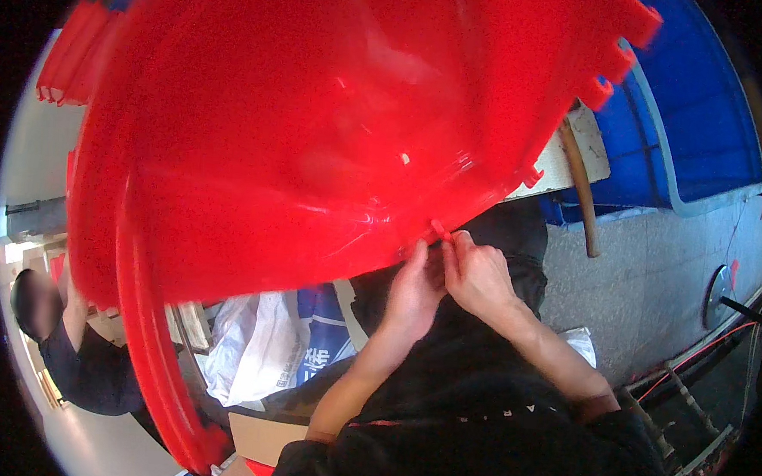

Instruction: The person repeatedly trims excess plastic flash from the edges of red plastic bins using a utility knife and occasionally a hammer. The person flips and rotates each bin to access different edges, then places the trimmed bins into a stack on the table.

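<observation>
A large, glossy red plastic shell point(317, 148) fills the upper middle, its lower edge just in front of me. My left hand point(417, 292) is closed at that edge, thumb up against the red plastic, with its other fingers partly hidden. Close beside it, my right hand point(482, 278) pinches a small red plastic tab point(439, 230) at the edge; whether the tab is part of the shell I cannot tell. Hook-like notches line the shell's right side. A curved red strip point(147, 338) hangs down at its left.
Blue plastic tubs point(689, 108) stand at the right, near a wooden handle point(580, 188) by a pale block. White plastic bags point(254, 352) and a cardboard box point(267, 439) lie below. Another person point(90, 369) is at the far left, below stacked red parts point(76, 54).
</observation>
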